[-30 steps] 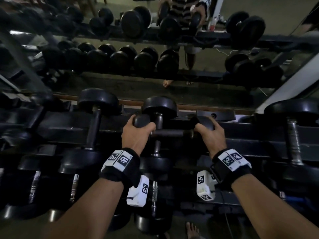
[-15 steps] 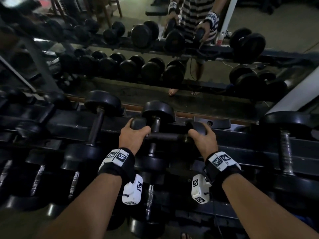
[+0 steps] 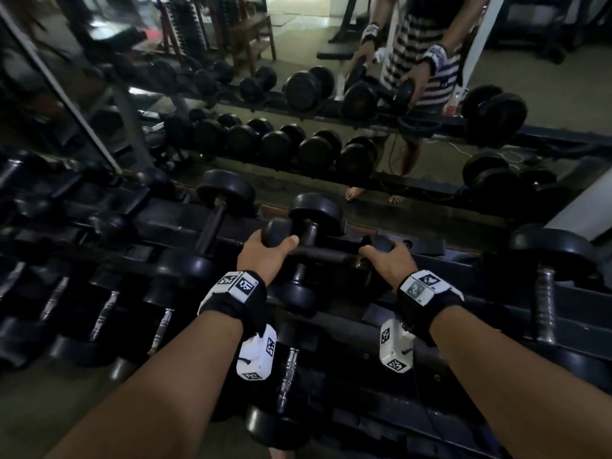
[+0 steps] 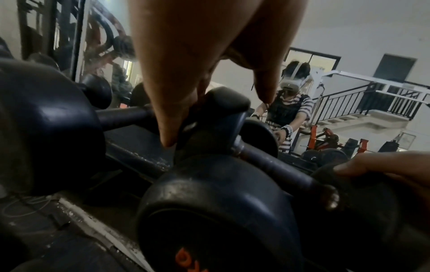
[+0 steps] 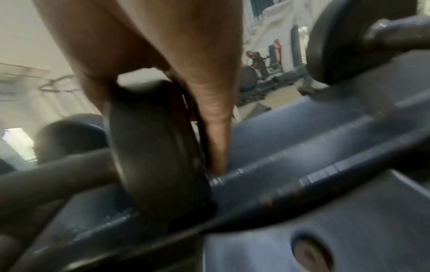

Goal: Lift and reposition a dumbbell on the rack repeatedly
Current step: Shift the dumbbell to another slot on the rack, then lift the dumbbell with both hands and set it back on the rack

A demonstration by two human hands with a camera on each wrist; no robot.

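- At the centre of the head view, the small dumbbell lay crosswise over the rack, its bar running from 9 to 3 o'clock above a larger dumbbell racked from 12 to 6.
- The left hand had its fingers clamped on the left head, the right hand on the right head.
- Gripping the rounded heads rather than the bar looked risky: a head could roll out of the fingers and drop onto the rail.
- Fingers could get pinched between the right head and the rack, which sat very close together.
- The small dumbbell might knock the larger one beneath it.
- Whether it rested on anything or hung clear was hard to tell; the right wrist view was blurred, the rack dim.
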